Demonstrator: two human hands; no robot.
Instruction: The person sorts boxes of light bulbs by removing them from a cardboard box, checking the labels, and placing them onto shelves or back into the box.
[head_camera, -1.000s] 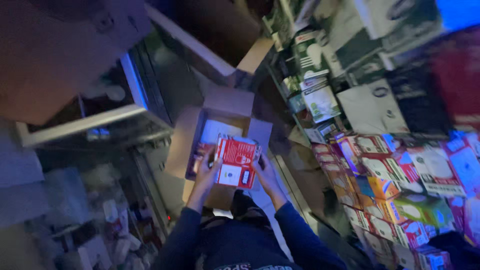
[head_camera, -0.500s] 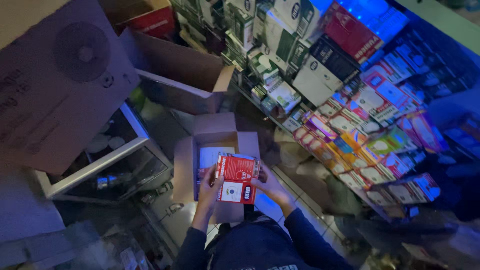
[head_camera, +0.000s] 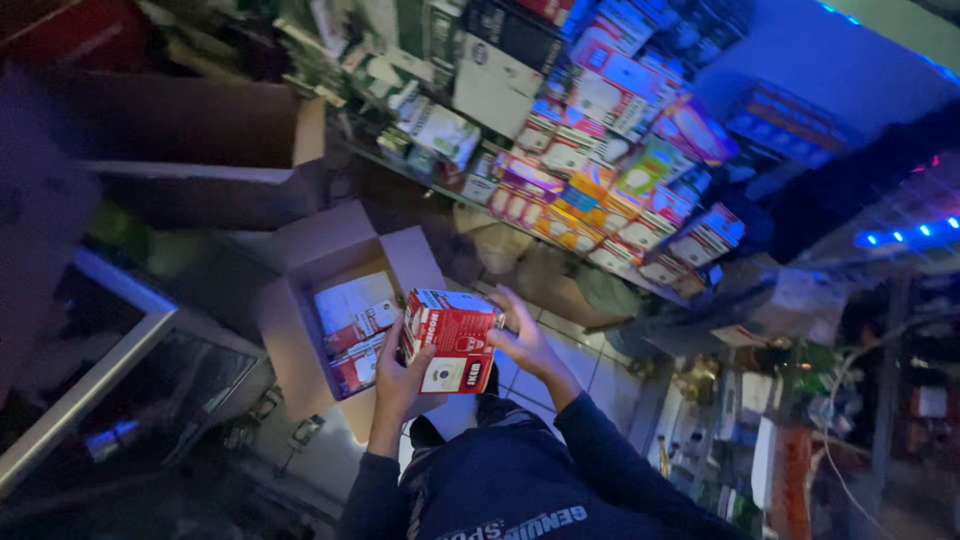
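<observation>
Both my hands hold a red and white box (head_camera: 452, 338) in front of me. My left hand (head_camera: 400, 375) grips its left side and my right hand (head_camera: 522, 338) holds its right side. Just left of it stands an open cardboard carton (head_camera: 300, 355) on the floor, with more red and white boxes (head_camera: 352, 330) packed inside. My dark sleeves show at the bottom.
A shelf wall of many colourful packaged boxes (head_camera: 600, 150) runs across the top right. A large open cardboard box (head_camera: 200, 140) sits at the upper left. A glass-fronted counter (head_camera: 120, 370) is at the left. Tiled floor (head_camera: 580, 360) lies to the right, with cluttered goods (head_camera: 760, 440) beyond.
The view has swung to the right, bringing more of the shelves and the right-hand clutter into sight. My hands still hold the red and white box beside the carton.
</observation>
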